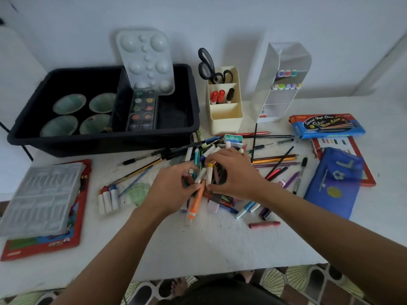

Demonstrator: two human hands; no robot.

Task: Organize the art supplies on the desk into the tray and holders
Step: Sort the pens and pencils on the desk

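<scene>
Head view: left hand grips a loose bundle of markers mid-way across the desk, in front of the black tray. Right hand pinches a yellow-capped marker against it. Risk: the overfull grip splays on lifting, and markers slip and roll off the near edge.

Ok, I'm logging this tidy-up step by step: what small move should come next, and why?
Probably lift the gathered markers clear of the pile and carry them toward the clear holder. The left hand and right hand both already grip them with curled fingers, and the holder has similar ones in its upper rows while its lower slots look free.
</scene>
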